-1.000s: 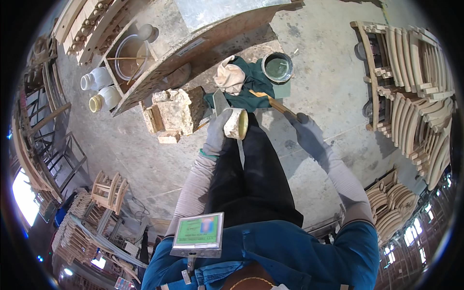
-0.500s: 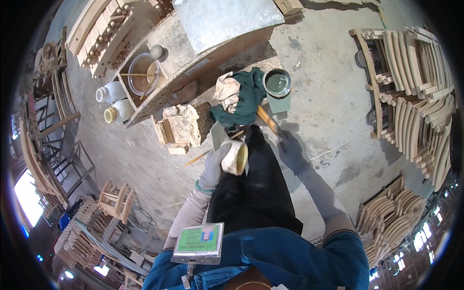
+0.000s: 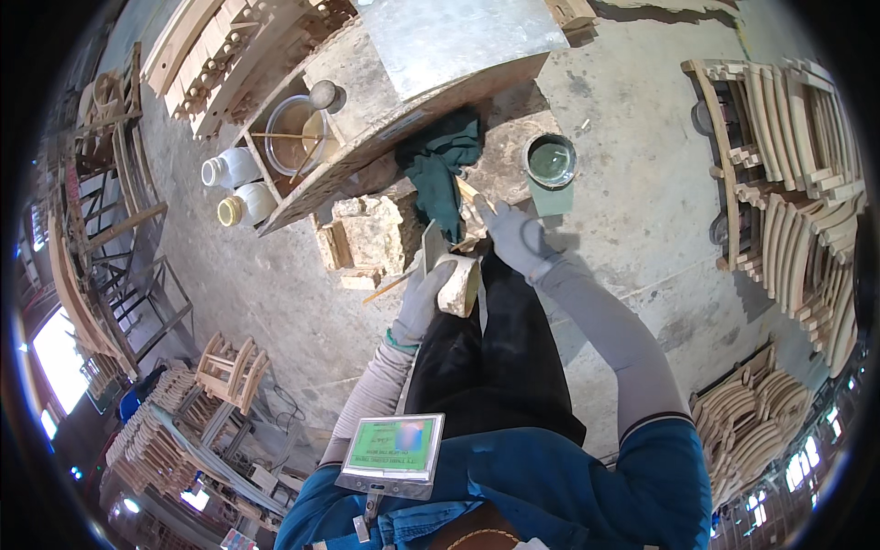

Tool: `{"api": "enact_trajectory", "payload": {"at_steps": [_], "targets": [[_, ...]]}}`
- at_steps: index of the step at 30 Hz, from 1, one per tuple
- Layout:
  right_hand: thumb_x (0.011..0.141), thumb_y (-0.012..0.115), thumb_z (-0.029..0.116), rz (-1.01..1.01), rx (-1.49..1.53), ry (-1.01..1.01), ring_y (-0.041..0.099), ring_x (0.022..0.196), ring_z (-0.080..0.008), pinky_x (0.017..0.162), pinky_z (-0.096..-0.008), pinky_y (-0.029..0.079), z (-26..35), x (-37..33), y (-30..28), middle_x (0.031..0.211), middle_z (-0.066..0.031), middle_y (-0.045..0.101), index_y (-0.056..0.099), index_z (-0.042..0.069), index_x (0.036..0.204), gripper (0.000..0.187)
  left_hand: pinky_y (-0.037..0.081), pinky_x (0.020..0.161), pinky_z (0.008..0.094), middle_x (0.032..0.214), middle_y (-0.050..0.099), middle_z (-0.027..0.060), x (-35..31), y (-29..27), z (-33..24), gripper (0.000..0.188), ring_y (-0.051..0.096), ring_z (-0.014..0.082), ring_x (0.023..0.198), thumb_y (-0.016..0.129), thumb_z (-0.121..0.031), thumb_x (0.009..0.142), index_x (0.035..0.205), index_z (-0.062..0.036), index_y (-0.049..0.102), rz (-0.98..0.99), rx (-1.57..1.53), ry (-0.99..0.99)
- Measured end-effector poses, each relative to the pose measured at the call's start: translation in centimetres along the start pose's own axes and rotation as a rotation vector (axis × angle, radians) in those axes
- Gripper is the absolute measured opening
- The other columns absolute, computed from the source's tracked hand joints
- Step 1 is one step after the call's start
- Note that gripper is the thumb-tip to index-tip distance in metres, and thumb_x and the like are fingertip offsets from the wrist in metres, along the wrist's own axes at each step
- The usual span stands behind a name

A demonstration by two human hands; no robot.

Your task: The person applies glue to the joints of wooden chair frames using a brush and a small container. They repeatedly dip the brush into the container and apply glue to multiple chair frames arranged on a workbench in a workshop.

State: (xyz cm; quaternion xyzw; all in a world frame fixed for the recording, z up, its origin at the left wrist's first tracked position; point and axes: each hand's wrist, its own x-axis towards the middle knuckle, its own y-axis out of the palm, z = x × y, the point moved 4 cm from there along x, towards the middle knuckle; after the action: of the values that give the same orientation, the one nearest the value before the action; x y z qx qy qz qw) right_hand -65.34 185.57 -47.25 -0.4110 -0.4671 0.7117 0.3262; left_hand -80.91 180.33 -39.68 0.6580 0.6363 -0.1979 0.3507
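My left hand [image 3: 423,293], in a grey glove, grips a small pale container caked with dried paste [image 3: 457,284] over my lap, with a flat blade [image 3: 431,245] standing up beside it. My right hand [image 3: 515,236], also gloved, holds a thin wooden stick [image 3: 473,194] whose tip reaches toward a dark green cloth [image 3: 438,174]. The cloth hangs off the edge of a low bench [image 3: 394,119] just ahead of me. A round tin of greenish liquid [image 3: 551,160] stands on the floor beyond my right hand.
A dirty wooden block [image 3: 367,240] sits left of my knees. A bucket with a stick [image 3: 295,142] and two white jars [image 3: 236,188] lie at the far left. Curved wooden chair parts are stacked at right [image 3: 788,183] and lower left [image 3: 174,431]. A badge [image 3: 392,454] hangs on my chest.
The view has shifted, so everything sits lower and left in the picture. My right hand has drawn in closer to the container, and the pale rag on the green cloth is out of sight.
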Motion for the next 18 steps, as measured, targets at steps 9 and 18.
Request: {"api": "enact_trajectory", "payload": {"at_steps": [9,18], "targets": [[0.089,0.051,0.016,0.340,1.763,0.449,0.048,0.055,-0.0053,0.045,-0.0201,0.040,-4.9,-5.6,-3.3,0.077,-0.0034,0.054,0.047,0.005,0.126,0.039,0.044,0.077,0.0248,0.096,0.059,0.0046,0.2,0.7,-1.7,0.029,0.054,0.0102,0.087,0.053,-0.019,0.088,0.110,0.0003,0.054,0.058,0.037,0.065],[0.087,0.057,0.027,0.336,1.716,0.763,0.041,0.042,-0.0046,0.037,-0.0219,0.032,-1.5,-6.0,-0.8,0.059,0.0015,0.050,0.060,0.006,0.087,0.021,0.044,0.085,0.0280,0.106,0.059,0.0096,-8.2,-1.5,-2.9,0.033,0.056,0.0148,0.097,0.052,-0.017,0.088,0.114,0.0029,0.052,-0.067,-0.235,-0.092]]}}
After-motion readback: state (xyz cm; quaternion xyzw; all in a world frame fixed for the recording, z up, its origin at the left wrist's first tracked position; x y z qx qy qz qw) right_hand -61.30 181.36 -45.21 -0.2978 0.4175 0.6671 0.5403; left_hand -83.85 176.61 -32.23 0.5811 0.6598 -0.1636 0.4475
